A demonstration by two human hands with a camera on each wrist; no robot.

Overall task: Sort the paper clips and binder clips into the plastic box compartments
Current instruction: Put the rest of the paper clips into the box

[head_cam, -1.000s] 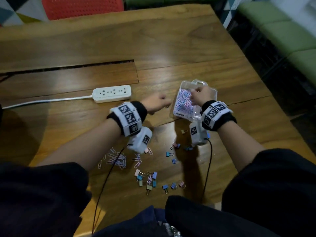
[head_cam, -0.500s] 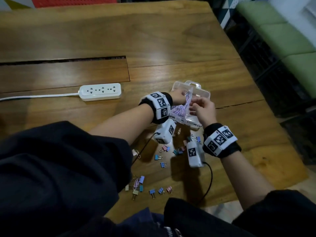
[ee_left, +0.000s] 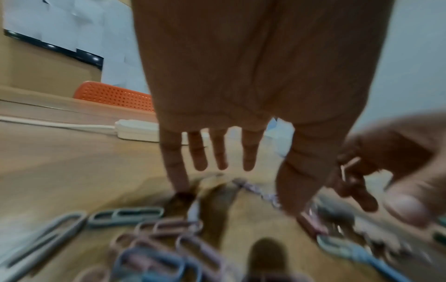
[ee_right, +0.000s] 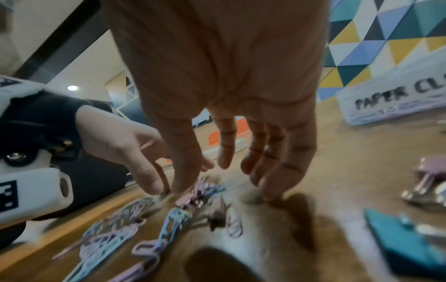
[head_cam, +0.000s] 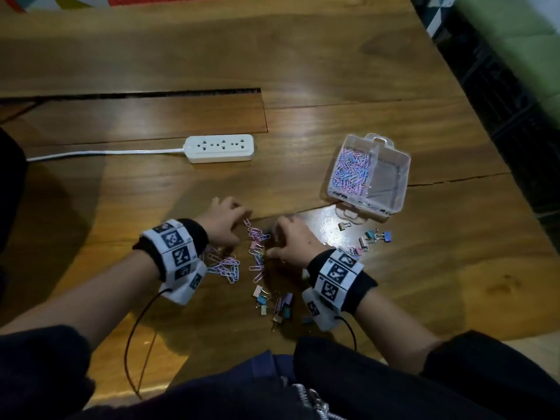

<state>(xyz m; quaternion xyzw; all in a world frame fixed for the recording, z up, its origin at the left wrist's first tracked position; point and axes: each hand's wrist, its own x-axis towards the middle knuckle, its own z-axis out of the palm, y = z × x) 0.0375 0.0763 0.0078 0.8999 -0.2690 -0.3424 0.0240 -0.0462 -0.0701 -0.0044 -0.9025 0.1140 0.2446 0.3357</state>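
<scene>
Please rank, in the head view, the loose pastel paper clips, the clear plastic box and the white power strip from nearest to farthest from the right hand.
From the right hand:
1. Loose pastel paper clips, right beside its fingers, to its left.
2. Clear plastic box, beyond it, to the right.
3. White power strip, farther back, to the left.

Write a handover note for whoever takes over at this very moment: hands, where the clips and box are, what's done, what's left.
Left hand and right hand: both open, fingers spread over the loose paper clips on the table, holding nothing.
Plastic box stands open, far right. Its left compartment holds paper clips; the right one looks empty.
Binder clips lie near the right wrist; more sit just below the box.
Left: gather remaining paper clips, then all binder clips.
</scene>
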